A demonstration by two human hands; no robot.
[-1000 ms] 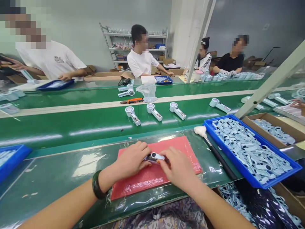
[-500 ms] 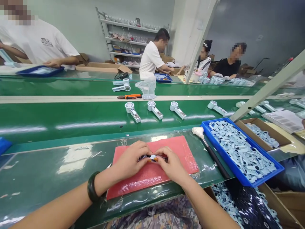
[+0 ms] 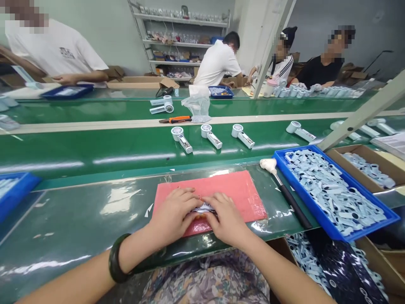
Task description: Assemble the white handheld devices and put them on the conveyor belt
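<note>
Over a red pad on the bench, my left hand and my right hand meet at a small white-and-black piece with print. Both hands are closed on it, thumbs at the near side and fingers over the far side. Most of the piece is hidden under the fingers, so its kind cannot be made out. Right of the pad lies a hammer with a black handle and a white-wrapped head. Beside it, a blue tray holds many light-blue plastic parts.
Several white handheld fans lie on the green belt. Orange-handled pliers and a clear plastic bag are beyond. A cardboard box stands right of the tray; another blue tray is at left. Co-workers stand across the line.
My fingers now lie flatter over the piece, and its printed white face shows between them. The camera view has shifted, bringing the left blue tray further in. A co-worker across leans lower.
</note>
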